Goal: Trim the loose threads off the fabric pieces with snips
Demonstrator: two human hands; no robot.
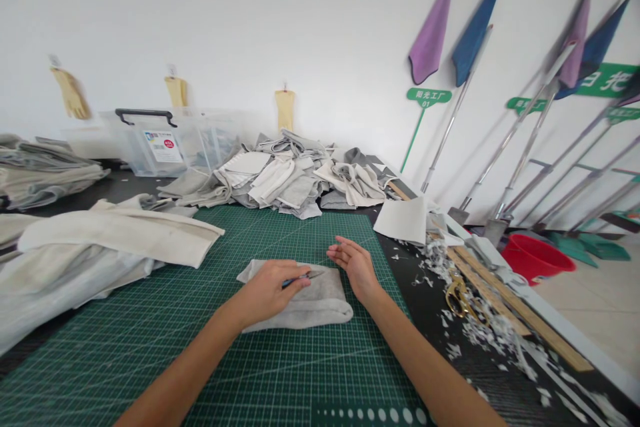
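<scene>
A folded piece of light grey fabric lies on the green cutting mat, its near edge rolled into a thick fold. Over its left part, my left hand is closed around a small blue-handled tool with a pointed metal tip. The tip points right, above the cloth; its exact kind is too small to tell. My right hand is beside the fabric's upper right corner, fingers apart and slightly curled, with nothing visible in it.
A heap of grey fabric pieces sits behind the mat. Long cream cloth overlaps the mat's left side. On the right lie gold-handled scissors, wooden strips and white scraps. A clear plastic box stands back left.
</scene>
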